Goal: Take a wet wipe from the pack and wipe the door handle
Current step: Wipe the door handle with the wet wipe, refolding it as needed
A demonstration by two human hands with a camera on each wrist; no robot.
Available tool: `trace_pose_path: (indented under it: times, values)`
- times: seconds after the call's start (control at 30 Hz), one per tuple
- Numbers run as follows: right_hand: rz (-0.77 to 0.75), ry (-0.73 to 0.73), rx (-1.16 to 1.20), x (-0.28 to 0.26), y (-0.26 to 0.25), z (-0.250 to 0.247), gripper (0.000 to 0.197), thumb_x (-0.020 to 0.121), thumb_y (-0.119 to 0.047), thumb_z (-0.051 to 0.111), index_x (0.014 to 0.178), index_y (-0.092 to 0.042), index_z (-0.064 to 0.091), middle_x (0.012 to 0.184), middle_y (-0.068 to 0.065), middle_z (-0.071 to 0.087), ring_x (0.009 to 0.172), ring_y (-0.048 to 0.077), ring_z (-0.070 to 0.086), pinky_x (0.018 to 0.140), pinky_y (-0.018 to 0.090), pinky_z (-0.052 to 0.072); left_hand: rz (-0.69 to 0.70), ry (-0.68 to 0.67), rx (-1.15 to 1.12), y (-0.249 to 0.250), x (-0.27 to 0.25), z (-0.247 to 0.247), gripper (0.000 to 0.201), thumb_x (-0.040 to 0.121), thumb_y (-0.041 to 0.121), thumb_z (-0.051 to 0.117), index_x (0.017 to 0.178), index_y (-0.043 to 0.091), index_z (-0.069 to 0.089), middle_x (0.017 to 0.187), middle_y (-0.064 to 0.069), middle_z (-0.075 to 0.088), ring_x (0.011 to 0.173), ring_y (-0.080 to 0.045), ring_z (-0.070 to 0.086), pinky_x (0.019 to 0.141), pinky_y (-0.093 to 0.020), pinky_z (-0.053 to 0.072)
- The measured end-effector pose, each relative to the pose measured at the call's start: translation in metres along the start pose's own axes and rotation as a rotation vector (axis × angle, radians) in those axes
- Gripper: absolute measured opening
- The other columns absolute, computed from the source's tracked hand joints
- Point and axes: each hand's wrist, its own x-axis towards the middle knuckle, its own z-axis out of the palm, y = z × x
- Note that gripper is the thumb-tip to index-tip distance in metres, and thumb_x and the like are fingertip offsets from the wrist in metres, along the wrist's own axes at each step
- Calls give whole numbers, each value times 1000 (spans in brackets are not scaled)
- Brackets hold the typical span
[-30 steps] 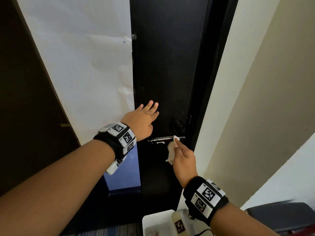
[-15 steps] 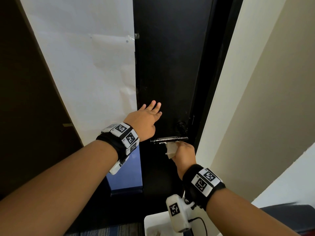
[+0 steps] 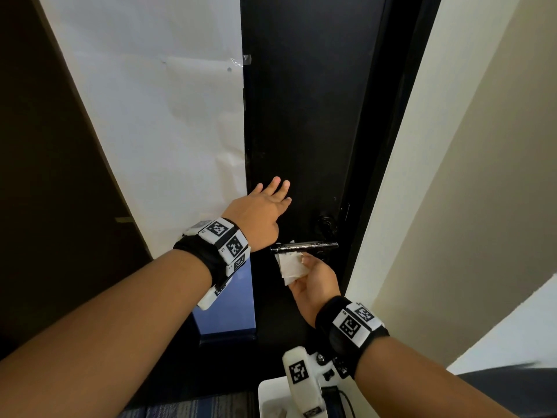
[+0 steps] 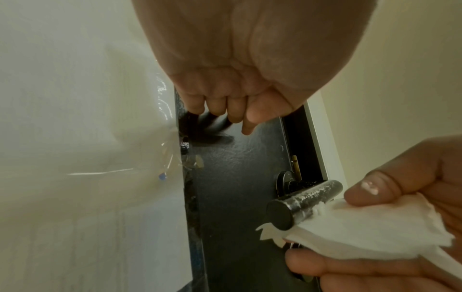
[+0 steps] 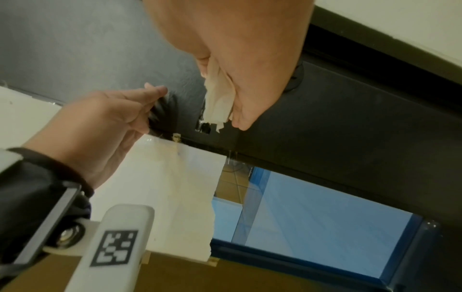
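Observation:
A dark metal lever handle [image 3: 304, 246] sticks out from the black door [image 3: 301, 116], its round free end [image 4: 280, 215] pointing left. My right hand [image 3: 313, 282] pinches a folded white wet wipe [image 3: 291, 267] between thumb and fingers and holds it against the underside of the handle near its free end [image 4: 350, 233]. My left hand [image 3: 262, 209] rests flat on the door above and left of the handle, fingers straight [image 4: 232, 110]. In the right wrist view the wipe [image 5: 220, 98] hangs from the right palm. The wipe pack is not in sight.
A white sheet [image 3: 156, 116] is taped over the door's glass panel on the left; blue glass [image 3: 226, 303] shows below it. The dark door frame [image 3: 388, 146] and cream wall [image 3: 467, 176] are to the right. A white bin [image 3: 271, 399] sits on the floor below.
My right hand has turned palm-up and slid the wipe leftward along the handle, from its door end to under its free end. The left hand stays on the door.

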Motion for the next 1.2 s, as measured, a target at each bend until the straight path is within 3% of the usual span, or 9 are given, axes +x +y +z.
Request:
trace_pose_path:
  times: [0.23, 0.4, 0.53, 0.63, 0.8, 0.9, 1.0, 1.07, 1.2]
  values:
    - [10, -61, -61, -4, 2, 3, 25, 95, -3, 40, 102, -1, 64, 100, 18, 68, 94, 29, 66, 89, 39, 52, 2, 0, -7, 1, 0, 0, 67, 88, 4, 38, 150, 15, 17, 161, -3, -5, 147, -17, -11, 120, -34, 0]
    - [19, -154, -174, -12, -2, 8, 25, 96, -3, 40, 109, 3, 60, 104, 20, 70, 100, 29, 68, 88, 37, 53, -4, -4, -2, 2, 0, -1, 67, 88, 3, 37, 150, 14, 16, 161, -3, -5, 147, -17, -12, 120, -34, -1]
    - [-4, -207, -355, -22, -2, 12, 33, 94, 4, 40, 121, 19, 51, 127, 39, 53, 122, 49, 50, 78, 32, 45, -12, -14, -9, 3, -1, -4, 68, 88, 3, 37, 151, 15, 16, 161, -3, -6, 147, -17, -13, 119, -32, -2]
    - [-60, -230, -371, -28, -10, 7, 22, 94, 7, 38, 100, 9, 59, 98, 28, 60, 101, 39, 55, 68, 28, 47, -24, -21, -18, 4, -4, -7, 67, 88, 2, 36, 151, 16, 16, 161, -1, -6, 146, -16, -13, 118, -31, -1]
    - [-404, -162, -611, -38, -33, -12, 31, 99, -10, 41, 122, -12, 61, 106, 8, 65, 88, 22, 65, 63, 22, 52, -38, -26, -41, 7, -7, -12, 65, 91, 2, 35, 151, 17, 16, 161, 0, -7, 146, -17, -12, 117, -30, 2]
    - [-700, -22, -896, -26, -44, -28, 39, 101, -16, 37, 137, -20, 49, 126, 3, 60, 103, 17, 64, 86, 27, 54, -38, -40, -60, 7, -7, -12, 66, 90, 1, 35, 151, 16, 15, 161, -1, -8, 146, -16, -12, 116, -29, 0]
    - [-889, 26, -1238, -9, -45, -36, 45, 100, -12, 34, 144, -18, 39, 148, 4, 42, 143, 13, 24, 120, 33, 18, -34, -38, -62, 6, -7, -10, 67, 90, 1, 36, 151, 16, 15, 161, -1, -8, 146, -16, -13, 116, -28, -1]
    - [-991, 19, -1487, 1, -38, -38, 48, 97, -9, 33, 145, -13, 36, 151, 10, 40, 147, 14, 15, 121, 30, 4, -36, -43, -65, 6, -7, -10, 67, 90, 1, 36, 151, 16, 15, 161, -1, -8, 146, -16, -13, 116, -29, 0]
    - [-1081, -75, -1628, 2, -18, -29, 51, 95, -9, 36, 146, -9, 34, 150, 13, 41, 148, 17, 16, 119, 29, -4, -25, -45, -58, 3, -4, -8, 67, 89, 1, 37, 151, 16, 16, 161, -2, -7, 146, -16, -13, 117, -31, 0]
